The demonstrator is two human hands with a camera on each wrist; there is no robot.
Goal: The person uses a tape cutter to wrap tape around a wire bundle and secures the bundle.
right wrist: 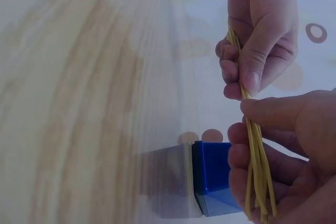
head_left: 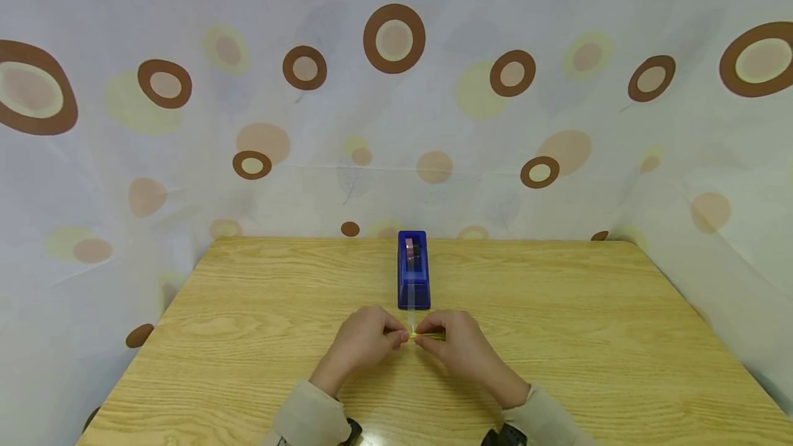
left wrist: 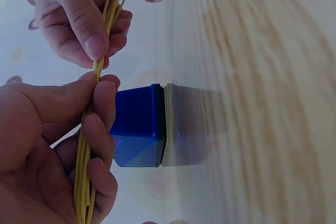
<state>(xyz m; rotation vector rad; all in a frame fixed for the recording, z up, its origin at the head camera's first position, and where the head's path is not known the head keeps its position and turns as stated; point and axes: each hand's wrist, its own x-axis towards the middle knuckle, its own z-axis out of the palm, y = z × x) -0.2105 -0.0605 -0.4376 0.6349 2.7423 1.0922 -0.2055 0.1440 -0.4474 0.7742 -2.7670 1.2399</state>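
Observation:
A bundle of thin yellow strands (left wrist: 85,166) runs sideways between my two hands, just in front of a blue tape dispenser (head_left: 413,274). I cannot tell what the strands are made of. My left hand (head_left: 369,337) pinches the bundle between thumb and fingers. Close beside it, my right hand (head_left: 457,341) pinches the same bundle, and loose strand ends fan across its palm in the right wrist view. From the dispenser a clear strip of tape (head_left: 411,312) stretches down to the bundle in the small gap between the hands. Whether the tape sticks there is hidden.
The dispenser stands near the back of a wood-grain table (head_left: 279,281). Behind the table hangs a pale cloth (head_left: 396,122) with brown and peach circles. Dark bands (head_left: 504,436) circle both wrists, below light sleeves.

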